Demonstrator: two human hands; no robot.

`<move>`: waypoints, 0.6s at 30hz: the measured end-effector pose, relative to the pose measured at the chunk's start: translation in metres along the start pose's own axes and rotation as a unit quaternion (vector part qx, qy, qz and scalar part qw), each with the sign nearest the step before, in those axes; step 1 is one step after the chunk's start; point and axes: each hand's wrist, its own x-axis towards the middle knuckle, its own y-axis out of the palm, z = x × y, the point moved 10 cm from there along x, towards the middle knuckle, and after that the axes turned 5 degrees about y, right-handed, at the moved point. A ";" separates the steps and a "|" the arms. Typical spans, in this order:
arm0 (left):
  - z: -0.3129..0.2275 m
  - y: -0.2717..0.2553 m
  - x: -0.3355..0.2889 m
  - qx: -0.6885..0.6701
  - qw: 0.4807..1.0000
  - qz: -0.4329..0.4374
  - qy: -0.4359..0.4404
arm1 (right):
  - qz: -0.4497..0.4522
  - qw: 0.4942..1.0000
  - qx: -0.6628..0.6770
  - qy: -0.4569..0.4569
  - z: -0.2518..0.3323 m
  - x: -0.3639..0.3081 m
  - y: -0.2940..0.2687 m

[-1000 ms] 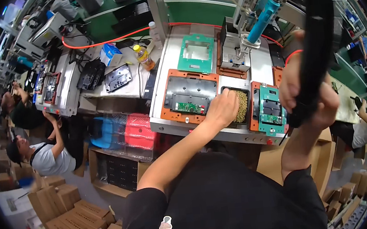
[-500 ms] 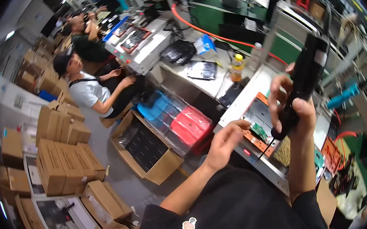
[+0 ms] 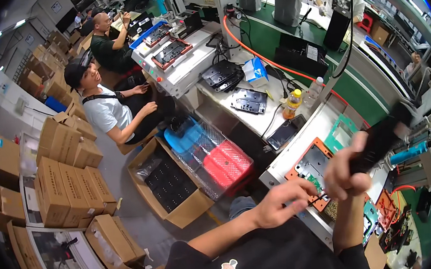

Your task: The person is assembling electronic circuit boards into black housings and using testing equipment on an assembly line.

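My right hand (image 3: 346, 174) is wrapped round a black electric screwdriver (image 3: 382, 139), held tilted above the bench with its thin bit toward my left hand. My left hand (image 3: 279, 204) has its fingers curled and thumb brought in beside the bit's tip; anything pinched there is too small to make out. Below and beyond the hands, an orange fixture (image 3: 321, 141) holds a dark panel (image 3: 315, 161) with a small green circuit board (image 3: 312, 179). A tray of small brass-coloured screws (image 3: 331, 210) is partly covered by my hands.
A green frame (image 3: 342, 131) lies beyond the fixture. A yellow-capped bottle (image 3: 292, 104) and dark phone-like slab (image 3: 286, 132) are to its left. An open carton of black parts (image 3: 170, 180) and a red bin (image 3: 227, 163) stand left. One seated person (image 3: 112, 110) faces this way.
The screwdriver has swung right and tilted flatter, its bit now by my left fingers. My left hand has moved slightly right and down, fingers curling in. The view has shifted a little.
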 end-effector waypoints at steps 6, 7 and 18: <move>0.085 -0.003 -0.025 -0.149 0.967 -0.152 -0.143 | -0.024 0.948 -0.205 -0.243 0.081 -0.021 0.042; 0.096 0.010 -0.028 -0.196 0.953 -0.141 -0.183 | -0.026 0.947 -0.208 -0.244 0.078 -0.026 0.041; 0.102 0.010 -0.038 -0.220 0.942 -0.146 -0.206 | -0.104 0.916 -0.247 -0.298 0.079 -0.061 0.030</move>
